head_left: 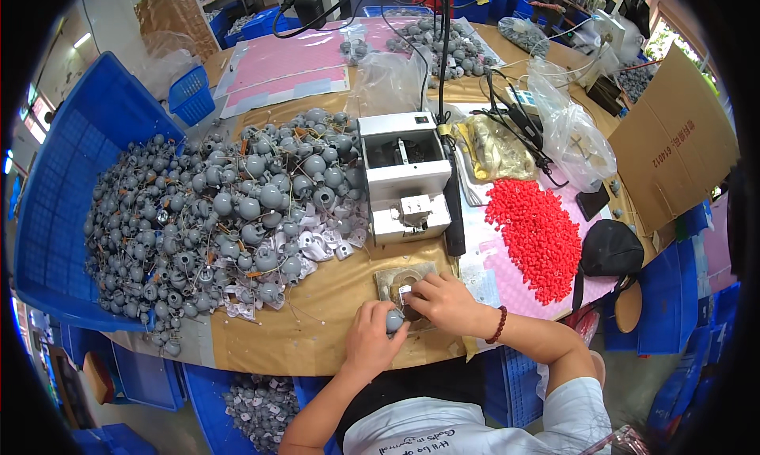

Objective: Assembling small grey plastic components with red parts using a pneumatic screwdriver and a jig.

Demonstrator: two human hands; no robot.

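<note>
Sitting in left hand [370, 334]: grey ball [394, 321]

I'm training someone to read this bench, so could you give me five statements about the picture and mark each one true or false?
1. The left hand holds a grey ball. True.
2. The red parts lie left of the machine. False: they lie to its right.
3. A beaded bracelet is on the right wrist. True.
4. The right hand is buried in the red parts. False: its fingers are at a small white piece, near the left hand.
5. The cardboard stands toward the picture's right side. True.
</note>
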